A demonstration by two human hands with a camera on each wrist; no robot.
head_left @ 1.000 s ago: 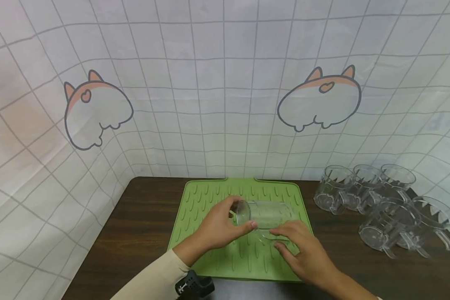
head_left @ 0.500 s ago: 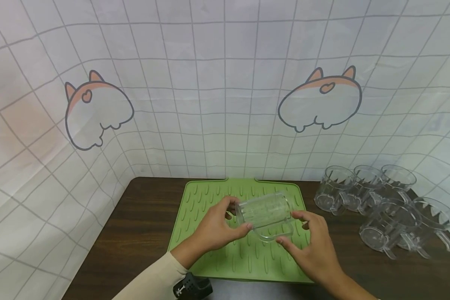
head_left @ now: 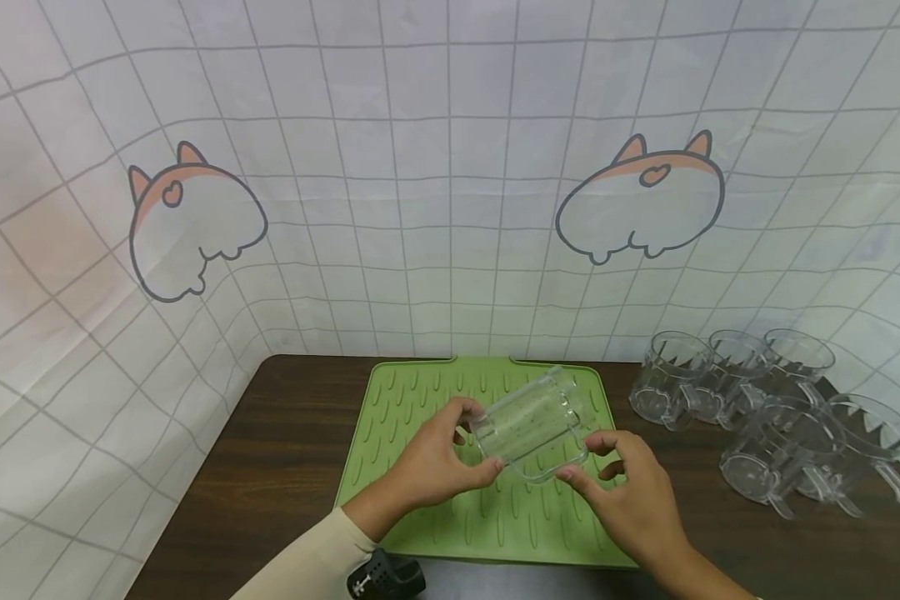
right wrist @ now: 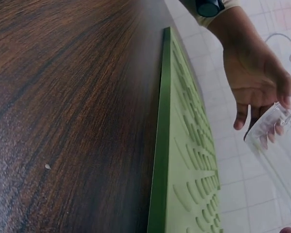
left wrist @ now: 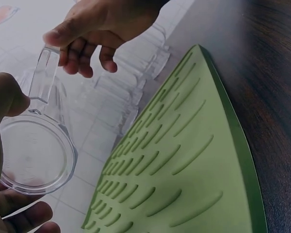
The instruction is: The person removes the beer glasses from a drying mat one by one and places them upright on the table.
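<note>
A clear glass or plastic mug [head_left: 528,421] is held tilted above a green ridged mat [head_left: 401,404]. My left hand [head_left: 435,462] grips its base end, thumb on the near side and fingers behind. In the left wrist view the round base [left wrist: 34,153] faces the camera, with the handle [left wrist: 44,75] rising above it. My right hand [head_left: 633,500] pinches that handle between thumb and forefinger, its other fingers curled loosely. The mug's mouth points up and right. In the right wrist view, the right hand is almost wholly out of frame.
Several matching clear mugs [head_left: 660,387] stand upright on the dark wooden table [head_left: 247,467], right of the mat. A white grid-patterned cloth [head_left: 412,200] with cartoon animals hangs behind and along the sides. A black device [head_left: 386,575] sits on the left wrist.
The mug has turned from nearly level to tilted, its mouth end rising. My right hand has shifted slightly right along the handle, while the left keeps its grip on the base end.
</note>
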